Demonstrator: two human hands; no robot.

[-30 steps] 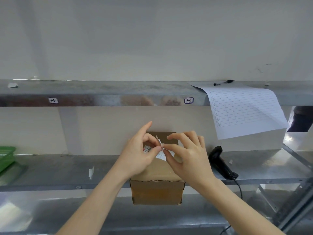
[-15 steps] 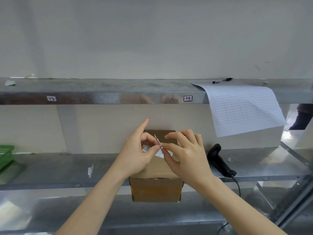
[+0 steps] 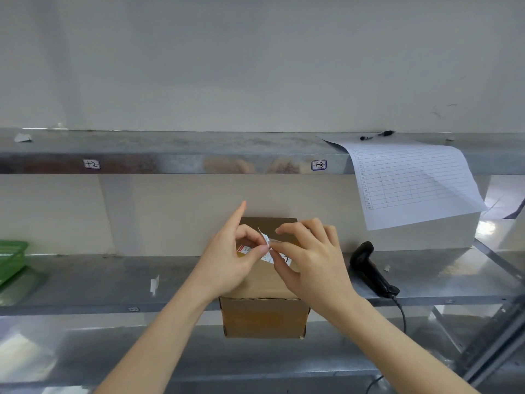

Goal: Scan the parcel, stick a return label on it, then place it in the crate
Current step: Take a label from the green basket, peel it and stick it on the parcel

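Lower metal shelf (image 3: 113, 282) is noted spanning the frame; upper shelf (image 3: 170, 146) runs above it, with handwritten edge tags, one (image 3: 91, 164) reading roughly "12" and another (image 3: 319, 165) "13", both uncertain.

Ruled log sheet (image 3: 412, 180) is draped over the upper shelf at 2 o'clock, with a pen (image 3: 376, 135) lying at its top; the entries are too small to be read.

Cardboard parcel (image 3: 264, 317) is set on the lower shelf at centre, its front overhanging the shelf edge.

Green crate (image 3: 11, 260) is seen only in part, at 9 o'clock, well apart from the parcel.

Black handheld scanner (image 3: 369, 268) is laid on the shelf at 3 o'clock, its cord trailing down.

Left hand (image 3: 227, 260) and right hand (image 3: 312, 265) are held over the parcel top. A small white label (image 3: 267, 243) is pinched between thumb and forefinger of each hand, fingers closed on it.

Step judged: labelling, apparently peeling the backing. Next, the label would need laying flat and pressing onto the parcel top.

A printed sticker with a red strip (image 3: 243, 249) is visible under the left hand; its text is illegible.
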